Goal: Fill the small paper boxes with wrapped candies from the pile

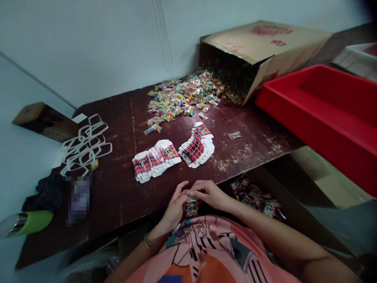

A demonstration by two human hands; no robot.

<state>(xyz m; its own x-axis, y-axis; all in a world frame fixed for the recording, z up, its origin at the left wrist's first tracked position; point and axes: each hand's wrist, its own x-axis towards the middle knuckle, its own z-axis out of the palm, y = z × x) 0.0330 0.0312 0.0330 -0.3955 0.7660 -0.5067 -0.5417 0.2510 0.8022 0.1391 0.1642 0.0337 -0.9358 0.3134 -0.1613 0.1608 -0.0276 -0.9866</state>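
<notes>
Both hands meet at the near edge of the dark wooden surface point(118, 188), just in front of the person's body. The left hand point(173, 208) has its fingers point(180, 187) curled loosely inward, tips pointing up toward the other hand, and the right hand point(207, 193) lies over them with its fingers point(193, 192) extended flat and close together, the tips of both hands touching. Directly beneath them, at the surface's edge, a small colourful packet point(191, 208) shows between the hands; it sits against the left palm and under the right fingers, but the grip itself is hidden, so whether either hand actually pinches it cannot be told. A bangle circles the left wrist. Just beyond the hands, two fanned stacks of red-and-white printed cards point(156, 160) point(198, 146) lie side by side on the surface, near each other but apart. Farther back a heap of small multicoloured sachets point(182, 98) spills from a cardboard box point(259, 47) tipped on its side, and one lone sachet point(234, 135) lies to the right of the card stacks. A red tray point(324, 114) stands at the right, beside the box. To the left lie white card cut-out frames point(85, 143), and a green bottle point(29, 222) rests at the near left corner.
</notes>
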